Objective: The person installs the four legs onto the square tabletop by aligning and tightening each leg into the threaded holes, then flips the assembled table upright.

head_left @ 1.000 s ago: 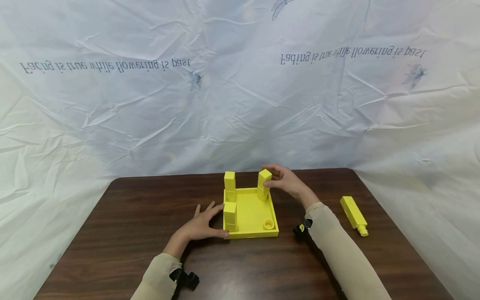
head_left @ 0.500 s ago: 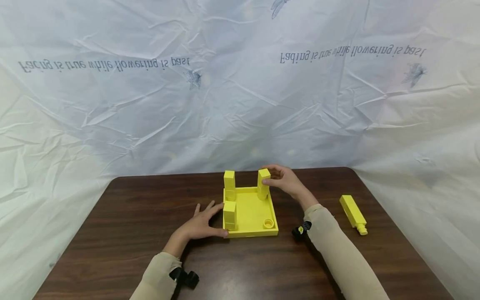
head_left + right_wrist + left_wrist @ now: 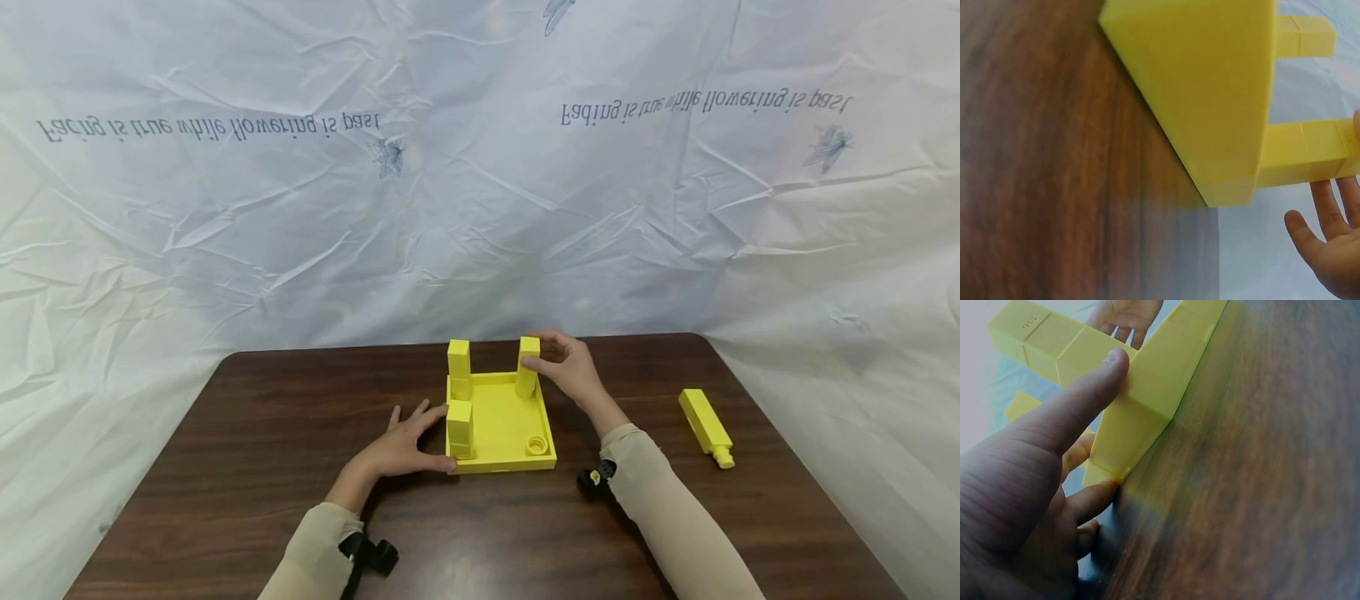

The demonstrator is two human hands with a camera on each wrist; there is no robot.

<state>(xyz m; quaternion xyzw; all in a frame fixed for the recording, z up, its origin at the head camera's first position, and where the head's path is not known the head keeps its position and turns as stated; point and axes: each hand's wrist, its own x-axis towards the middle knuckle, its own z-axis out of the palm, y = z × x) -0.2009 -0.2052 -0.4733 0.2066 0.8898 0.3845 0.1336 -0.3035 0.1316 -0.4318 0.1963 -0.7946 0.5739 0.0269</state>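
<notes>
A shallow yellow square base (image 3: 498, 425) with raised edges lies on the table, square legs upright at three corners. My left hand (image 3: 397, 452) holds its near left corner, thumb on the front wall and fingers along the left side, around the near left leg (image 3: 460, 427). At the far right corner my right hand (image 3: 576, 372) grips a leg (image 3: 527, 383) between thumb and fingers near its top. The far left leg (image 3: 459, 362) stands untouched. A round socket (image 3: 537, 446) shows at the near right corner. In the left wrist view, the thumb (image 3: 1094, 390) presses the base's wall.
A loose yellow leg (image 3: 705, 421) with a threaded end lies on the brown wooden table (image 3: 247, 467), right of the right forearm. A pale printed cloth (image 3: 480, 208) hangs behind the table's back edge. Black cameras are strapped to both wrists.
The far right leg has turned, so its top now sits square with the base. My right hand turned with it, and the right wrist shifted slightly left. My left hand kept its place.
</notes>
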